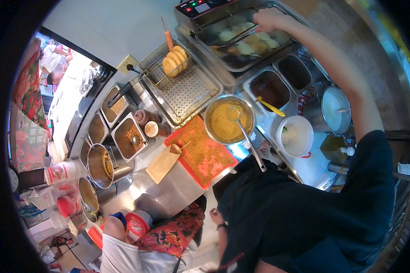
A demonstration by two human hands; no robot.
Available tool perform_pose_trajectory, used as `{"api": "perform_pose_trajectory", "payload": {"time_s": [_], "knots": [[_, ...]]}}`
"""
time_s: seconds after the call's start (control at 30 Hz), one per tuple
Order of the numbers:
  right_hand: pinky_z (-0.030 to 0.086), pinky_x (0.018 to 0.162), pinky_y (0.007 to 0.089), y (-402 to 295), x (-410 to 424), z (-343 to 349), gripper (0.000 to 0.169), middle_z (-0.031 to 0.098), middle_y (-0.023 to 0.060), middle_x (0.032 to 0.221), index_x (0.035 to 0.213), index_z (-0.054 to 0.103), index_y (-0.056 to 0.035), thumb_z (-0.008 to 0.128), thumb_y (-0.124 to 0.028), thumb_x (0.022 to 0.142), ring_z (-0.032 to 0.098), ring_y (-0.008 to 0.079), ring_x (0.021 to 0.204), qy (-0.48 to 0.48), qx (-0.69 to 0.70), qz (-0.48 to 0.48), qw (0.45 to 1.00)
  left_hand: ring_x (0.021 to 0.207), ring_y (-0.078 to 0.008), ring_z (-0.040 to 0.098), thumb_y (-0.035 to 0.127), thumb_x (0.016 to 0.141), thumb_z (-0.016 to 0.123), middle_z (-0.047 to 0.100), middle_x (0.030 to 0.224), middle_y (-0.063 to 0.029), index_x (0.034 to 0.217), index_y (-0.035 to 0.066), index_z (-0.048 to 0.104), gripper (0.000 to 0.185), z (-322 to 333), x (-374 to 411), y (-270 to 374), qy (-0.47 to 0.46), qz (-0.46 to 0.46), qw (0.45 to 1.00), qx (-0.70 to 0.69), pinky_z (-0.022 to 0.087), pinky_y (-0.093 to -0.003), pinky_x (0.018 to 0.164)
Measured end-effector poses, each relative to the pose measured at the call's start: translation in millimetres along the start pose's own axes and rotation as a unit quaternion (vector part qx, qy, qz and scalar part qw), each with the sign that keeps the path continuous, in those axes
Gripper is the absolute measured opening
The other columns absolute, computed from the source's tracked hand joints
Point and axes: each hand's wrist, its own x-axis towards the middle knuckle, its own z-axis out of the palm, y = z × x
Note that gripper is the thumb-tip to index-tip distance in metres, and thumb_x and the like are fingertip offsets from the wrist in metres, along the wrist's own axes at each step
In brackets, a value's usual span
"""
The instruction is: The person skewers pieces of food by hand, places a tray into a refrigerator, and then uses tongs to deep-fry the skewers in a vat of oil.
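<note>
Over the deep fryer (244, 66) at the top, my right hand (270, 19) grips the handle end of long metal tongs (241, 35). The tongs reach across hot oil in which several pale pieces of food (247, 44) float, some lightly browned. My left hand (216, 215) hangs low beside my dark shirt, a band on its wrist. Its fingers look curled and partly hidden; no object shows in it. Before me, a steel bowl of yellow batter (222, 128) holds a ladle (247, 136). Beside it lies a red tray of orange crumbs (205, 150).
A wire basket (153, 65) with round fried pieces and a skewered sausage rests on a perforated drain tray (188, 92). A paper bag (164, 163) with a stick overlaps the crumb tray. At lower left, a co-worker (119, 252) stands by a red-lidded tub (136, 225).
</note>
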Motion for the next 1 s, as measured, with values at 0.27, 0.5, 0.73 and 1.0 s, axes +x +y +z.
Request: {"api": "perform_pose_trajectory", "payload": {"time_s": [0.27,0.5,0.73,1.0], "knots": [[0.052,0.072,0.0425,20.7,-9.9,11.5,0.025,0.066,0.0159,0.085,0.088,0.066,-0.0035,0.067,-0.027,0.078,0.064,0.0309,0.088,0.040,-0.033,0.004,0.999,0.060,-0.0118,0.050,0.011,0.084,0.057,0.055,0.067,-0.0038,0.094,0.005,0.054,0.013,-7.1,-7.1,23.9,0.009,-0.010,0.997,-0.072,0.043,-0.0257,0.054],[0.053,0.070,0.0389,49.4,-48.7,22.0,0.020,0.067,0.0133,0.082,0.084,0.066,-0.0053,0.071,-0.021,0.073,0.066,0.0280,0.082,-0.006,-0.176,0.014,0.984,0.062,-0.0152,0.051,0.016,0.083,0.058,0.057,0.070,-0.0061,0.091,0.004,0.056,0.014,2.4,-1.8,-1.6,0.014,-0.004,1.000,-0.013,0.044,-0.0301,0.058],[0.054,0.069,0.0344,54.4,-45.3,72.0,0.012,0.067,0.0125,0.087,0.082,0.070,-0.0073,0.069,-0.011,0.071,0.067,0.0239,0.083,0.041,-0.173,-0.003,0.984,0.063,-0.0164,0.050,0.018,0.084,0.059,0.056,0.070,-0.0068,0.091,0.004,0.057,0.016,3.2,10.3,-8.4,0.008,0.021,1.000,-0.012,0.044,-0.0316,0.060],[0.054,0.070,0.0345,57.1,-48.5,90.9,0.018,0.065,0.0115,0.092,0.093,0.066,-0.0076,0.063,-0.007,0.076,0.066,0.0240,0.086,0.097,-0.156,0.064,0.981,0.062,-0.0171,0.049,0.021,0.084,0.059,0.054,0.069,-0.0073,0.088,0.004,0.058,0.018,-6.9,3.7,24.6,-0.004,-0.005,0.999,-0.046,0.043,-0.0315,0.058]]}}
